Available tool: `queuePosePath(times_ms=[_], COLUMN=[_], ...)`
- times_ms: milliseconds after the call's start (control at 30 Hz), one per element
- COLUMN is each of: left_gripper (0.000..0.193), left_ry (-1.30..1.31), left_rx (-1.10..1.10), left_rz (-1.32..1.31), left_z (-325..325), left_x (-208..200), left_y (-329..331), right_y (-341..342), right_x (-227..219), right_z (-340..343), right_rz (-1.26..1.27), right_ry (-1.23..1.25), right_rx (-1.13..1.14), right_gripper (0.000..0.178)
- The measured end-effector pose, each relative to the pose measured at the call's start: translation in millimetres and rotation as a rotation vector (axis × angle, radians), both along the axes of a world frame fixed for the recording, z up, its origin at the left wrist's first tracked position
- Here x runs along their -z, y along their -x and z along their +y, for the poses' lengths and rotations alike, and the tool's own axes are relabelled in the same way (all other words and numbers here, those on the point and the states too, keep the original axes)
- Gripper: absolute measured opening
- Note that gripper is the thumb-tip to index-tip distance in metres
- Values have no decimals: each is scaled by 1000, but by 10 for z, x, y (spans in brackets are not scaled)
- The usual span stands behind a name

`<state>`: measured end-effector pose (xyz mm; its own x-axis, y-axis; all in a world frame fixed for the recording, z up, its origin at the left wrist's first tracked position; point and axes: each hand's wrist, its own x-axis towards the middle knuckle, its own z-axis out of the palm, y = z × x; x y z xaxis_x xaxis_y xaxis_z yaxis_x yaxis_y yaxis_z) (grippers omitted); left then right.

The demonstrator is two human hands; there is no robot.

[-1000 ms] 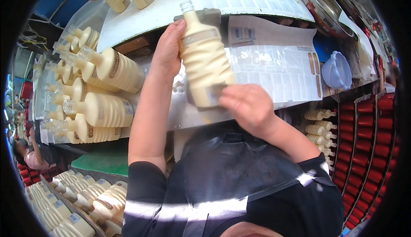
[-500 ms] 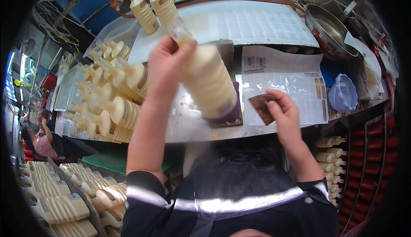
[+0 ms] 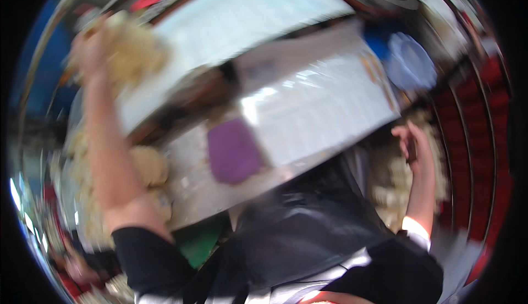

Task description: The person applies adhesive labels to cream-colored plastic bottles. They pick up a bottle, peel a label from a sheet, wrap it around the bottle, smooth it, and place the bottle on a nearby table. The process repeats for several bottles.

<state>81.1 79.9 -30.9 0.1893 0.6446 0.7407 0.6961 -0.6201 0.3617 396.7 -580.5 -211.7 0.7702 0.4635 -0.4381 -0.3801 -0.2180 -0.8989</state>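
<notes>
Two bare hands are set well apart in the head view, which is smeared by blur. The left hand (image 3: 91, 43) is at the far left corner of the white panel (image 3: 258, 15) that lies along the back of the worktop (image 3: 190, 194). It is at a cluster of cream bottles (image 3: 135, 54) there; blur hides whether its fingers are wrapped round a neck or free, so I cannot tell. The right hand (image 3: 410, 142) has loosely bent fingers with nothing visible in them, just beyond the right end of the worktop's near edge.

Near that edge lies a purple pad (image 3: 234, 150), just left of a shiny sheet (image 3: 319, 106). Rounded pale containers (image 3: 148, 166) crowd the worktop's left end, and a light-blue bucket (image 3: 410, 62) is by its right edge.

My judgement of the risks: a sideways knock from the left hand could topple neighbouring bottles, since they look tightly grouped; the left forearm, passing close to the pale containers, could tip one.
</notes>
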Motion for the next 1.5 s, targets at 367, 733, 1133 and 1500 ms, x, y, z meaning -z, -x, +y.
queuePosePath(times_ms=[367, 733, 1133, 1500], left_gripper=[75, 52, 17, 24], left_ry=[114, 214, 646, 833], left_rx=[-212, 271, 715, 1087], left_rz=[246, -95, 34, 34], left_z=[1196, 223, -2631, -3200], left_x=[208, 237, 562, 630], left_y=[18, 144, -537, -435], right_y=[-360, 65, 535, 496], right_x=[1648, 3350, 3249, 973], right_z=[-2394, -3765, -3492, -2084], right_rz=[168, -156, -214, -492], right_ry=[592, 1538, 1276, 1116], right_rx=[426, -199, -124, -129], right_gripper=[24, 53, 49, 30])
